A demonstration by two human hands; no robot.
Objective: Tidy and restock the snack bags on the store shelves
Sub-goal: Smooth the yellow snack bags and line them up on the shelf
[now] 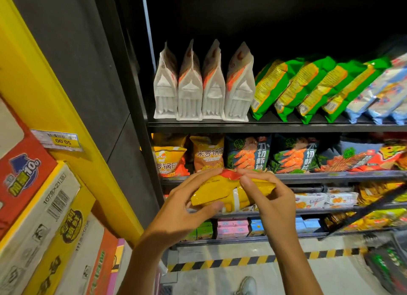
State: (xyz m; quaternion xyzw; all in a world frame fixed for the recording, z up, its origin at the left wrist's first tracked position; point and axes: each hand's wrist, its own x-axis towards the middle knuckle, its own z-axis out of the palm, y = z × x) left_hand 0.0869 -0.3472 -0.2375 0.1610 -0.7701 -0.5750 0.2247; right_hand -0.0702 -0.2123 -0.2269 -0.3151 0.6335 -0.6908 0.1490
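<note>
Both my hands hold a yellow snack bag (222, 190) with a red top edge, lying sideways in front of the second shelf (330, 175). My left hand (189, 204) grips its left end, thumb under, fingers over the top. My right hand (264, 193) pinches its right half from above. Just behind, two matching yellow-orange bags (207, 156) stand at the left end of that shelf, beside dark shrimp-chip bags (248, 153).
The top shelf (264, 124) carries several white pouches (202, 87), green bags (308, 87) and pale blue bags (378, 96). Lower shelves hold small boxes (233, 228) and packets. Stacked cartons (39, 217) and a yellow post (66, 109) stand left. Hazard tape (242, 261) marks the floor.
</note>
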